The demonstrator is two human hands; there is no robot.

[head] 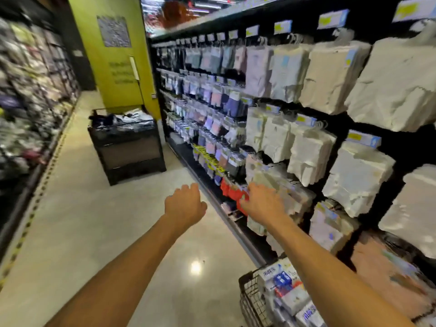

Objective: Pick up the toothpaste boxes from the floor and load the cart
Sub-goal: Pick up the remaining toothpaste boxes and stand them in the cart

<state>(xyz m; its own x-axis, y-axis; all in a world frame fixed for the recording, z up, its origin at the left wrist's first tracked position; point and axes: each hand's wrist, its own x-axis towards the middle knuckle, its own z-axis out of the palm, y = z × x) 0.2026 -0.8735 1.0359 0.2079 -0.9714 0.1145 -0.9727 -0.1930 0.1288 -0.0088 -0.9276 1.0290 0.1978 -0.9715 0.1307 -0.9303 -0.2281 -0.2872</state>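
A black wire cart (250, 300) stands at the bottom right, under my right forearm. It holds several white toothpaste boxes (280, 283) with blue and red print, stacked loosely. My left hand (185, 205) is stretched out over the bare floor with its fingers curled down and nothing in it. My right hand (263, 200) reaches forward at the same height, fingers spread, in front of the low hanging packets of the shelf. It holds nothing. I see no boxes on the floor in this blurred view.
A tall black shelf (259, 95) of hanging packets runs along the right. A black display bin (128, 149) with folded goods stands ahead by a green pillar (111, 57). Another rack (30, 95) lines the left. Polished floor (99, 232) lies between.
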